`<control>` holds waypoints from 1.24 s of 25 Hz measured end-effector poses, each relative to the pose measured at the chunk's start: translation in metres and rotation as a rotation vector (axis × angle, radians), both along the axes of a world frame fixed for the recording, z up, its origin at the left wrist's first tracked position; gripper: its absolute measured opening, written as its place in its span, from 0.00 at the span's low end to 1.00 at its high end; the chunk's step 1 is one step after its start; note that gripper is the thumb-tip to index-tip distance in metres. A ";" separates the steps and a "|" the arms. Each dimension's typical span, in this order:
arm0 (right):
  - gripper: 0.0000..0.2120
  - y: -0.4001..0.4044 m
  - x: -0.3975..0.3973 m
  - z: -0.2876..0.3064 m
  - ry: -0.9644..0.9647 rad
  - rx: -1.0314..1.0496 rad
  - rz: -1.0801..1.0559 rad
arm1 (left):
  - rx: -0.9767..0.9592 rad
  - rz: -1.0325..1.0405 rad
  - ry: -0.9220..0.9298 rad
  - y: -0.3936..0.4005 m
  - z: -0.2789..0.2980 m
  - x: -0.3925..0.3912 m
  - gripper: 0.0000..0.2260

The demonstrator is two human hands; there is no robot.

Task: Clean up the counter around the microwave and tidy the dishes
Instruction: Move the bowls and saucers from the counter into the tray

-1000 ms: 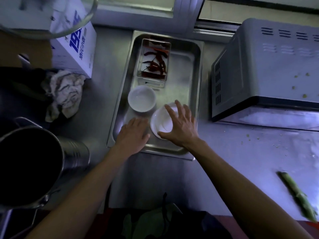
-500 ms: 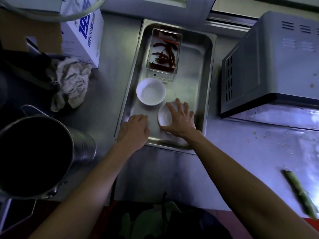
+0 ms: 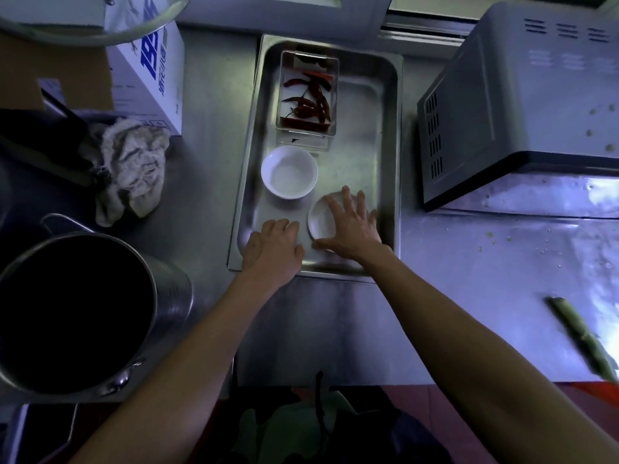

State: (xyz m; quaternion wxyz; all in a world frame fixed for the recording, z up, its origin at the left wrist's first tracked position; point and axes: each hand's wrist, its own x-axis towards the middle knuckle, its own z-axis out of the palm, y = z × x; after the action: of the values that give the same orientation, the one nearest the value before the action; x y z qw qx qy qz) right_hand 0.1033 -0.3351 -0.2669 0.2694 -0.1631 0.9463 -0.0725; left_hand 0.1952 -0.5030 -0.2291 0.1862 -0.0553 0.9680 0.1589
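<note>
A steel tray (image 3: pixel 388 135) lies on the counter left of the microwave (image 3: pixel 522 105). Inside it stand a clear box of dried red chillies (image 3: pixel 307 95), a white bowl (image 3: pixel 289 171) and a small white dish (image 3: pixel 320 222). My right hand (image 3: pixel 350 226) lies flat on that dish with fingers spread. My left hand (image 3: pixel 273 246) rests palm down on the tray's near left corner, fingers bent slightly, holding nothing.
A large steel pot (image 3: pixel 77 313) stands at the near left. A crumpled rag (image 3: pixel 132 169) and a white box with blue print (image 3: pixel 150 61) sit behind it. A green vegetable stalk (image 3: pixel 582 339) and crumbs lie on the counter at right.
The view has shifted, so the tray sits higher and more to the right in the frame. The dish under my right hand now lies flat near the tray's front; both hands stay on the tray.
</note>
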 end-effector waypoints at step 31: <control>0.18 0.498 0.338 0.116 0.254 -0.226 -0.977 | -0.006 -0.909 0.201 0.493 0.066 0.115 0.24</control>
State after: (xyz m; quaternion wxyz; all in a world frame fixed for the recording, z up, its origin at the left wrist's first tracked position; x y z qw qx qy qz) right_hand 0.4410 0.1630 -0.1509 0.0677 0.2623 0.9236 -0.2713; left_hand 0.3105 -0.0103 -0.1630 0.1421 0.3897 0.9078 0.0627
